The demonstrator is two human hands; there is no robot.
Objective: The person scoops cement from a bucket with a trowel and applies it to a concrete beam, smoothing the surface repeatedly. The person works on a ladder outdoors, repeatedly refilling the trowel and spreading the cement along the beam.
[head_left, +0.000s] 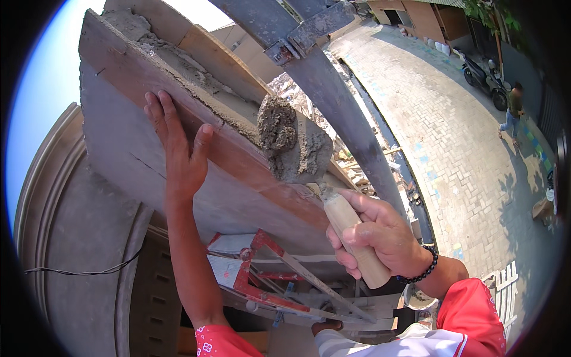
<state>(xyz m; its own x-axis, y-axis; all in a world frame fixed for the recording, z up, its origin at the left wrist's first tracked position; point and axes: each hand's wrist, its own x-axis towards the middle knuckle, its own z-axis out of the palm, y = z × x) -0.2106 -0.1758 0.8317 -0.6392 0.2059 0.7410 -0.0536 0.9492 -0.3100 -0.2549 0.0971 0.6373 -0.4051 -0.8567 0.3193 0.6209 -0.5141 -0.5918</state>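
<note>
My left hand (pixel 181 152) lies with its fingers out against the wooden form board (pixel 119 80) along the wall edge. My right hand (pixel 380 238) grips the pale wooden handle of a trowel (pixel 354 229). On its blade sits a lumpy heap of wet grey mortar (pixel 276 128), over the board at the upper middle. Rough mortar (pixel 178 65) fills the channel between this board and a second board (pixel 214 59) behind it. The smooth grey wall face (pixel 119 131) drops below the board.
A dark steel beam (pixel 357 131) slopes down beside the channel. Below are a red-and-white ladder (pixel 256 273) and a black cable (pixel 77 271). To the right, a paved lane (pixel 428 149) far below holds a parked scooter (pixel 488 83) and a walking person (pixel 513 113). Rubble lies behind the beam.
</note>
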